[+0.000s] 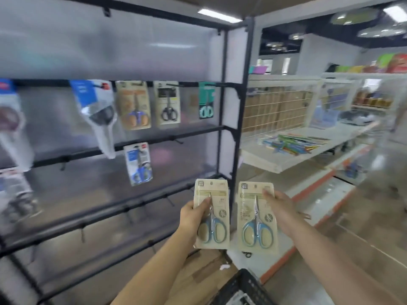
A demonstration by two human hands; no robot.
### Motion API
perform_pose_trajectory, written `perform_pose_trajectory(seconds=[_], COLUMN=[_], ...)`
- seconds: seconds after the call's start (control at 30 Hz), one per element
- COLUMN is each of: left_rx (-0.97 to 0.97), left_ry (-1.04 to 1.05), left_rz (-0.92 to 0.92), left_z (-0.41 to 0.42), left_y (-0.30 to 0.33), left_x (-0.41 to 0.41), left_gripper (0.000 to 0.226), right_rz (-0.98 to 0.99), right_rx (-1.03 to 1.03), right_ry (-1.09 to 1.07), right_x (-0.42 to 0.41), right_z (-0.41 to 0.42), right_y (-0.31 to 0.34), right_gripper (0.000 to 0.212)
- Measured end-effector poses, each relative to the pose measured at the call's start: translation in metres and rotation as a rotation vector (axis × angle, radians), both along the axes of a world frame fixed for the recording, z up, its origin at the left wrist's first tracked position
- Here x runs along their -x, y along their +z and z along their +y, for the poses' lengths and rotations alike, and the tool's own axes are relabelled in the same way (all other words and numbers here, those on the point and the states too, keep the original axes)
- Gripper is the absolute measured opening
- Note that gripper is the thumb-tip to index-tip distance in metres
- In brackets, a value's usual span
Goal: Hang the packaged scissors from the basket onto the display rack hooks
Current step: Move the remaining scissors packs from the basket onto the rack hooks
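I hold two cream cards with blue-handled scissors upright in front of the black display rack (222, 128). My left hand (193, 214) grips the left pack (217, 208) by its left edge, thumb across the front. The right pack (253, 219) is held at its right edge by my right hand (279, 208). Both packs hang in the air level with the rack's third rail (132, 209), near its right post. Several packs of scissors hang on the upper rails, such as a beige pack (134, 104) and a blue pack (138, 164). The black basket (244, 287) shows at the bottom edge.
Bare hooks (169, 200) stick out along the lower rails. To the right stands a white and orange shelf unit (293, 155) with coloured items lying on it. An aisle with a glossy floor runs off to the far right. The picture is blurred by motion.
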State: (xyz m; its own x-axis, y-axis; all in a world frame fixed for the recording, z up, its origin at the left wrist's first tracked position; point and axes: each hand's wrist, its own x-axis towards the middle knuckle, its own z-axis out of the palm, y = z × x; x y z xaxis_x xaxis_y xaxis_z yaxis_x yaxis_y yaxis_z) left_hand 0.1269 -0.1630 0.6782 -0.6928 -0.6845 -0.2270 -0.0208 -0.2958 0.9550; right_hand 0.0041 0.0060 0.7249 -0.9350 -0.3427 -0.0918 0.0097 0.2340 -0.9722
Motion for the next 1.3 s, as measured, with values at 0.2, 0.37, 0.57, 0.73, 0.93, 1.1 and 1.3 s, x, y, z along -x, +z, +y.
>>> perform_pose_trajectory(seconds=[0.2, 0.37, 0.57, 0.73, 0.93, 1.1, 1.3], left_rx=[0.023, 0.025, 0.036, -0.004, -0.053, -0.066, -0.032], left_ry=[0.164, 0.270, 0.326, 0.359, 0.425, 0.558, 0.724], left_rz=[0.012, 0.032, 0.029, 0.009, -0.022, -0.021, -0.004], left_z=[-0.050, -0.098, -0.155, -0.187, -0.214, -0.241, -0.275], left_y=[0.017, 0.025, 0.025, 0.012, -0.010, -0.014, -0.008], left_x=[-0.070, -0.103, -0.128, -0.143, -0.176, -0.217, -0.258], left_gripper=[0.023, 0.021, 0.024, 0.026, 0.022, 0.023, 0.024], right_rz=[0.044, 0.064, 0.034, 0.023, 0.000, -0.039, 0.049], right_rx=[0.067, 0.065, 0.079, 0.035, -0.001, -0.009, 0.018], right_ry=[0.173, 0.265, 0.291, 0.345, 0.440, 0.568, 0.715], right_x=[-0.039, -0.060, -0.073, -0.096, -0.127, -0.157, -0.196], right_z=[-0.068, -0.127, -0.195, -0.235, -0.276, -0.326, -0.388], right_y=[0.016, 0.029, 0.032, 0.013, -0.012, -0.020, -0.014], right_gripper=[0.019, 0.019, 0.024, 0.024, 0.021, 0.018, 0.022])
